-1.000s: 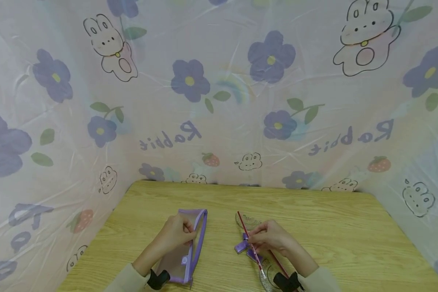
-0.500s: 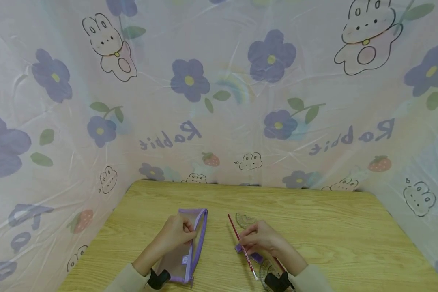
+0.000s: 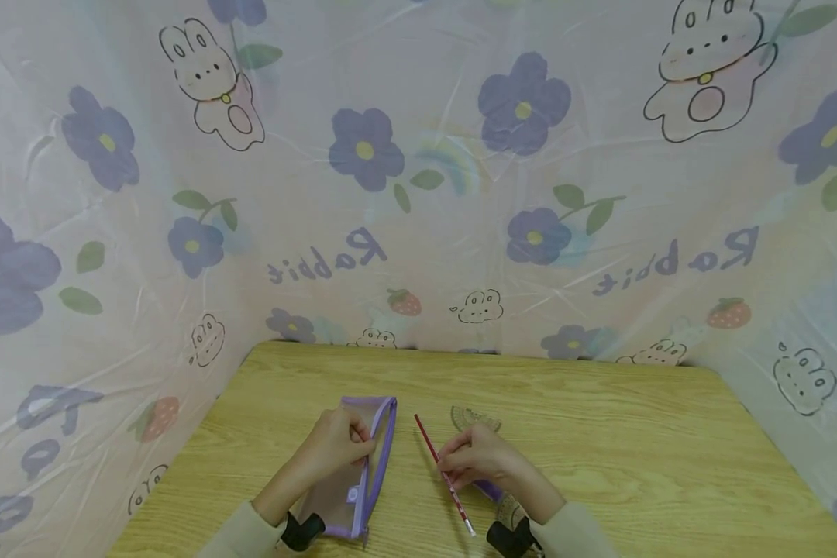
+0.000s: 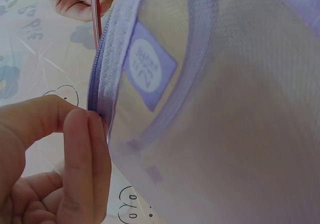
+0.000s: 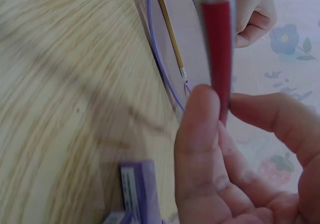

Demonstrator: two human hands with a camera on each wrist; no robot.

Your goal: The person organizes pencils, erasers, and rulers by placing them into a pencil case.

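Note:
A translucent purple zip pencil case (image 3: 335, 496) lies on the left of the table, its zipped mouth parted. My left hand (image 3: 330, 449) pinches the zip edge (image 4: 107, 79) between thumb and fingers. A purple tag (image 4: 150, 67) shows close by in the left wrist view. To the right of the case, my right hand (image 3: 484, 459) pinches a red pencil (image 3: 427, 438) around its middle, tilted with its metal-ferruled end toward me. Through the case wall, a gold-coloured pencil (image 5: 170, 29) shows in the right wrist view.
Beneath my right hand lie small purple-wrapped blocks (image 5: 140, 189). One clear protractor (image 3: 481, 418) sits just beyond that hand, and another (image 3: 509, 511) is partly hidden by the wrist. A patterned sheet (image 3: 432, 194) encloses the wooden table (image 3: 635, 442) at the back and sides.
My right hand has carried the red pencil leftward, away from the protractors and purple blocks and closer to the case. The left hand keeps its pinch on the zip edge.

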